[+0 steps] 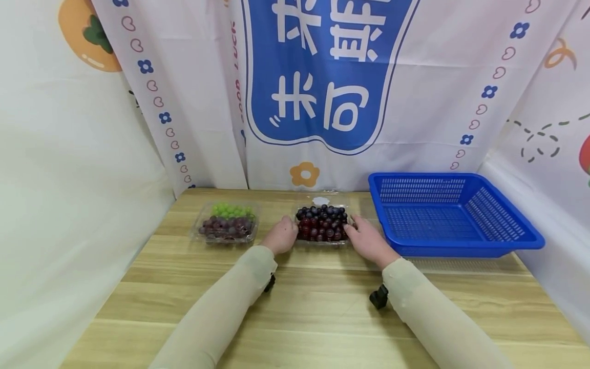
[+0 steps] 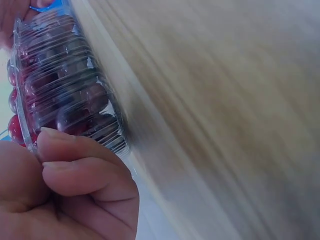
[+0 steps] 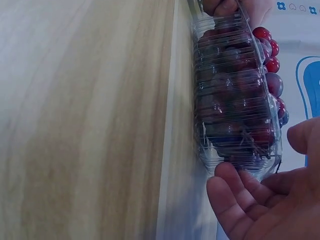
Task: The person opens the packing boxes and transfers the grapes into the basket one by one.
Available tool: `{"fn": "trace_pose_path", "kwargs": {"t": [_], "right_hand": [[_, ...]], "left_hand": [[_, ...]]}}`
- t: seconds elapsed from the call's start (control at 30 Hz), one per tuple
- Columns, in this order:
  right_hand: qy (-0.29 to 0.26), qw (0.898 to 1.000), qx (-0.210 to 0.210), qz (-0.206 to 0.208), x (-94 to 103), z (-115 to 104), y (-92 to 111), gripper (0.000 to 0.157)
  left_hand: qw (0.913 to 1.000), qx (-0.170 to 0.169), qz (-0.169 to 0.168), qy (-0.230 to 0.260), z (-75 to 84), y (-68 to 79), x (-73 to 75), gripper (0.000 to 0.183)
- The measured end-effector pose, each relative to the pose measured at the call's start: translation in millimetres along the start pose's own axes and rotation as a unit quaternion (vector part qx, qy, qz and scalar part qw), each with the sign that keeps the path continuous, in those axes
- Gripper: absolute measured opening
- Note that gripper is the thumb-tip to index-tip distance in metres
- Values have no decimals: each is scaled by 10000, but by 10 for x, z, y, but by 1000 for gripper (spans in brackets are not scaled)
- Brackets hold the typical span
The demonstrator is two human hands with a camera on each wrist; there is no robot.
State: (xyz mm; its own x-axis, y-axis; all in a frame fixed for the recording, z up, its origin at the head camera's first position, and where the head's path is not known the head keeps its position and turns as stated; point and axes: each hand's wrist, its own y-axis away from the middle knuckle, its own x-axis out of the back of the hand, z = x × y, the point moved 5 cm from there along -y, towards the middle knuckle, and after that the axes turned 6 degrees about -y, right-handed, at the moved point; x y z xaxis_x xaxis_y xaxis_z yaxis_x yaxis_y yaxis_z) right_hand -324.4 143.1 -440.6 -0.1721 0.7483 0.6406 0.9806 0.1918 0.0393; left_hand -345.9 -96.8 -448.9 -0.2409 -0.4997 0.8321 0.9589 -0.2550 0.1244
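Note:
In the head view a clear plastic punnet with its lid raised at the back stands mid-table, heaped with dark and red grapes. At its left end is my left hand. The left wrist view shows that thumb and curled fingers pinching the punnet's rim. My right hand is at the opposite end. Seen from the right wrist, its fingertips touch the ribbed end wall, while the thumb stands apart from the punnet.
Left of my hands, another clear punnet holds green grapes and dark ones. A blue slotted plastic basket stands at the right on the wooden table. A printed cloth hangs behind the table.

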Motion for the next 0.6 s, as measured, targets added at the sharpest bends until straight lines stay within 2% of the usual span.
{"fn": "trace_pose_path", "kwargs": {"t": [0.4,0.6], "right_hand": [[325,9993,111,123,-2,-4,-13,64],[430,9990,65,56,-21,-42,13,66]], "left_hand": [[9994,-10,-325,-77,21,37,9,49],[9992,38,-384,-59,-1,26,-9,52]]}}
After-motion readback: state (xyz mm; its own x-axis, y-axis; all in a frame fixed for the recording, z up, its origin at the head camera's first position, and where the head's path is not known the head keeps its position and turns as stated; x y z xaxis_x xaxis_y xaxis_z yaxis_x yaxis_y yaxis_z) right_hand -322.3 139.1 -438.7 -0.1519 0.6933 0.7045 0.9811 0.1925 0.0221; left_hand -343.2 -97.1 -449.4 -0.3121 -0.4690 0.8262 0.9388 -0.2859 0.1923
